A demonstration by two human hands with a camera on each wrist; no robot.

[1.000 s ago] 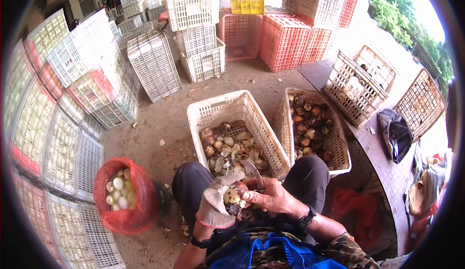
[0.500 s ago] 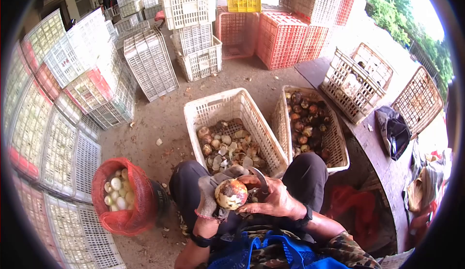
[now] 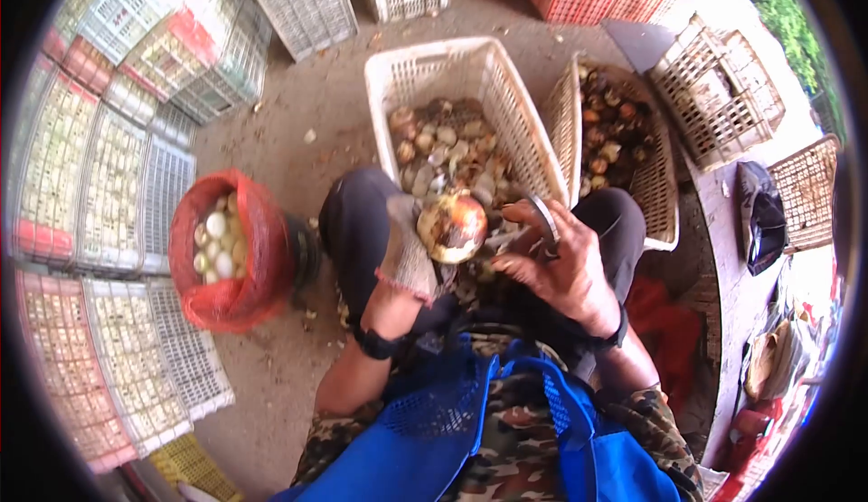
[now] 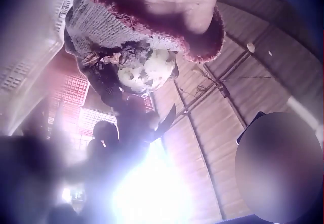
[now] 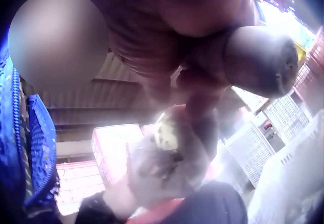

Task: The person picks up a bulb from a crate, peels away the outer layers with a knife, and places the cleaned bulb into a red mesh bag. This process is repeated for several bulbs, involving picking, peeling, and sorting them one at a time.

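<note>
My left hand [image 3: 404, 251], in a grey knitted glove with a red cuff, holds a round onion [image 3: 454, 228] above my lap. Its skin is part brown and orange, part stripped to pale flesh. In the left wrist view the onion [image 4: 149, 72] shows pale patches and dark shreds of skin below the glove. Bare and just right of the onion, my right hand [image 3: 577, 276] grips a small curved knife [image 3: 545, 216]. Its thumb and forefinger are spread towards the onion, with a gap between. The knife blade [image 4: 166, 123] also shows in the left wrist view.
Before my knees stands a white crate [image 3: 434, 48] of onions and peelings. A second crate [image 3: 667, 204] beside it holds dark unpeeled onions. Pale peeled onions fill a red mesh bag [image 3: 262, 231] on the left. Stacked crates [image 3: 90, 168] line the left side.
The head view has tipped downward. My left hand has turned the onion, bringing its brown-orange side up. My right hand, with the knife, has drawn away from the onion to the right.
</note>
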